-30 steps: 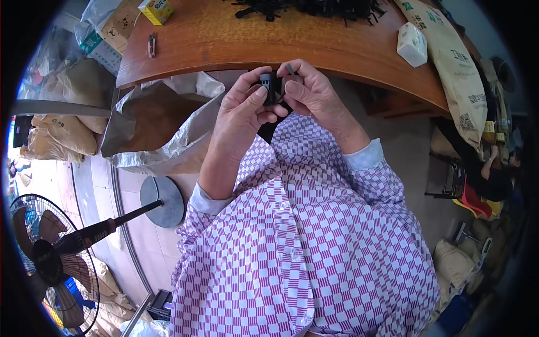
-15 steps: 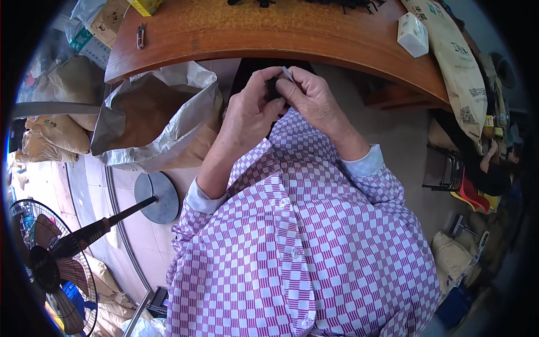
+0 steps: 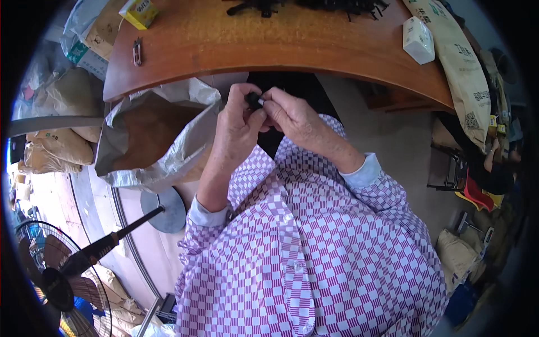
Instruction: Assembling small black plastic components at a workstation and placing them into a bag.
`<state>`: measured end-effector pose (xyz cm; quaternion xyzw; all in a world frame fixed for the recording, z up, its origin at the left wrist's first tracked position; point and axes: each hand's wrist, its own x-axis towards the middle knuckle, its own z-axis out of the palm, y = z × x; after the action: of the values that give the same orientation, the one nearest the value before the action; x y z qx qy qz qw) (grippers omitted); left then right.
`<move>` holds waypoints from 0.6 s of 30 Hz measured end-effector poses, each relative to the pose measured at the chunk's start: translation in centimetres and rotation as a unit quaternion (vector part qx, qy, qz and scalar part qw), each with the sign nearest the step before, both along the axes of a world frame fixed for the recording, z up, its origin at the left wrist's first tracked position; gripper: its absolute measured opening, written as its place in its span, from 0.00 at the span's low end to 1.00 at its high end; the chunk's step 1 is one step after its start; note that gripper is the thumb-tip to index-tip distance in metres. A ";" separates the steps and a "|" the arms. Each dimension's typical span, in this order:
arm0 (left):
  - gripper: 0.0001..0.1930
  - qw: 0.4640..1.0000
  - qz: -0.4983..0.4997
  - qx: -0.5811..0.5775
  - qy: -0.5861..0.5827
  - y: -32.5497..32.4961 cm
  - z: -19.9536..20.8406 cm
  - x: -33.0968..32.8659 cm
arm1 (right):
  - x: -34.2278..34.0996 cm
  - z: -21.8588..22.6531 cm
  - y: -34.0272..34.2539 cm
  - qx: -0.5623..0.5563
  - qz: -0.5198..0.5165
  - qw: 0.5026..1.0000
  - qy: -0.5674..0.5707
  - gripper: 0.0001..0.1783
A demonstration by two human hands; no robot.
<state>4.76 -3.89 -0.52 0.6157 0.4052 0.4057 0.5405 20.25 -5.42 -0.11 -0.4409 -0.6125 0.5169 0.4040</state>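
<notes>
Above my lap, just in front of the table edge, my two hands meet. My left hand (image 3: 234, 124) is closed, its thumb and forefinger pinching a small black part (image 3: 254, 100). My right hand (image 3: 296, 119) is closed too and touches the left. Its thumb and fingers pinch a small light-grey piece (image 3: 261, 102) against the black part's right end. Fingers cover most of both pieces, so their exact kind does not show.
An open silver-lined sack (image 3: 193, 121) stands to the left under the wooden table (image 3: 224, 53). Black parts (image 3: 348, 7) lie at its far side, with thread snips (image 3: 137, 51) and a white tissue pack (image 3: 419, 40). A fan (image 3: 59, 286) stands lower left.
Both hands have shifted slightly left and down in view, the right more. The light-grey piece, earlier jutting up above the right fingers, now meets the black part. The head view has tilted a little.
</notes>
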 end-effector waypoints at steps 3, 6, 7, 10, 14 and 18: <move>0.13 0.999 0.031 -0.008 -0.001 -0.2 -0.4 -0.6 | -0.7 0.1 0.4 -0.019 0.020 0.999 -0.036 0.09; 0.13 0.997 0.065 0.005 0.036 -0.2 -0.1 -1.1 | -1.6 0.0 1.1 0.020 0.029 0.997 -0.065 0.08; 0.14 0.993 0.094 0.009 0.066 -0.1 0.0 -1.3 | -2.1 0.1 1.4 0.023 0.027 0.997 -0.065 0.08; 0.14 0.980 0.140 0.067 0.124 0.5 1.0 -1.7 | -3.5 0.6 2.5 0.039 0.014 0.999 -0.034 0.08; 0.16 0.969 0.165 0.113 0.147 1.2 0.8 -2.9 | -4.2 -0.3 3.9 0.076 0.022 0.997 0.008 0.10; 0.16 0.921 0.220 0.113 0.301 1.6 0.0 -6.2 | -0.8 0.7 9.1 0.208 -0.032 0.951 -0.227 0.15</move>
<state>-1.48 -2.33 -0.53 0.6610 0.6258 0.3528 0.2167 19.44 3.72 0.63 -0.4723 -0.7677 0.2511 0.3529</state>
